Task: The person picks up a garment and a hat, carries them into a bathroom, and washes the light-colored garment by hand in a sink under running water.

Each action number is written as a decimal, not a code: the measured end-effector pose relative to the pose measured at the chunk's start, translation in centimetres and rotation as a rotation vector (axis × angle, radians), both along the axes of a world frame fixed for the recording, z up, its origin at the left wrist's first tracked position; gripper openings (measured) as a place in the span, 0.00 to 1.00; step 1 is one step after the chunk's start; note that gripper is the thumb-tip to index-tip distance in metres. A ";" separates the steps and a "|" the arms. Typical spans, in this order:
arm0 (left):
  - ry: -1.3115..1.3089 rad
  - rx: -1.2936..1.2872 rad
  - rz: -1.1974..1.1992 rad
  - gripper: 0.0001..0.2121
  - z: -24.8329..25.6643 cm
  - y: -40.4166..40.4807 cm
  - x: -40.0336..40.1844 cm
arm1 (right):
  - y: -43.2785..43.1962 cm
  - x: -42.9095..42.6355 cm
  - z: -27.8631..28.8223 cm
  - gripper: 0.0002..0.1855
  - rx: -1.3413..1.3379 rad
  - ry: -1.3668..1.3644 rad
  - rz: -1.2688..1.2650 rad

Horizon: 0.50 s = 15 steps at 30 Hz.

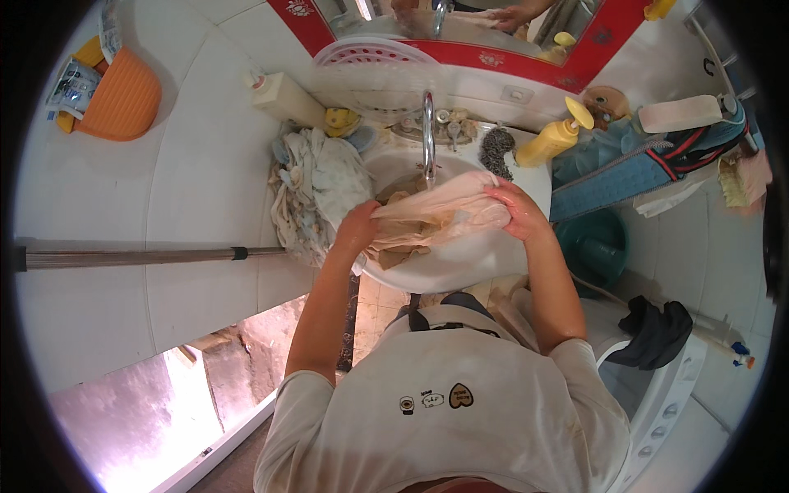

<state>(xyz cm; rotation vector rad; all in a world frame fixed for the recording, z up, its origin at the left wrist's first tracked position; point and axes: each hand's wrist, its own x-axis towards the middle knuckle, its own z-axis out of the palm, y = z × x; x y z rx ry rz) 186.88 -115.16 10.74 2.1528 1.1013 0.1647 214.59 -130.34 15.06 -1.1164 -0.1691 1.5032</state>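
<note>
A wet, pale pink cloth is stretched between my two hands over the washbasin. My left hand grips its left end, fingers closed around the fabric. At the other end, my right hand holds a bunched part of it. The chrome faucet stands just behind the cloth, its spout end close to the fabric. Beneath the cloth, more brownish fabric lies in the basin and is partly hidden. A heap of pale patterned cloth rests on the basin's left side, beside my left hand.
A yellow pump bottle and a steel wool scourer sit on the right ledge. A cream pump bottle stands at back left. A green bucket is below right, near a washing machine. A metal rod extends at left.
</note>
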 end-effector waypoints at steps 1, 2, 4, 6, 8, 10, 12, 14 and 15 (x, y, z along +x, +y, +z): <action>-0.014 0.063 0.023 0.12 0.6 0.1 -0.1 | -0.4 0.6 -0.4 0.31 -0.039 -0.015 -0.011; 0.005 0.131 0.048 0.12 0.4 0.5 -0.5 | -0.8 1.3 -0.8 0.29 -0.070 -0.122 -0.020; 0.051 0.273 0.108 0.12 0.0 1.3 -2.2 | -1.3 1.9 -0.9 0.25 -0.124 -0.328 -0.028; 0.045 0.250 0.242 0.09 0.0 1.8 -3.7 | -1.9 2.6 0.0 0.17 -0.063 -0.377 -0.042; -0.044 -0.037 0.431 0.07 0.0 2.1 -4.4 | -2.5 3.6 -0.2 0.12 -0.008 -0.433 -0.050; -0.215 -0.594 0.655 0.08 0.7 2.2 -4.2 | -3.0 5.0 -0.2 0.12 -0.109 -0.675 -0.009; -0.604 -0.876 0.695 0.09 0.7 1.4 -4.2 | -3.1 5.3 -0.4 0.11 -0.107 -0.792 -0.066; -0.894 -1.063 0.689 0.09 0.7 1.0 -3.7 | -2.8 4.9 -0.8 0.11 -0.003 -0.781 -0.221; -0.989 -1.105 0.678 0.09 0.7 0.9 -3.6 | -2.7 4.8 -0.2 0.10 0.006 -0.776 -0.170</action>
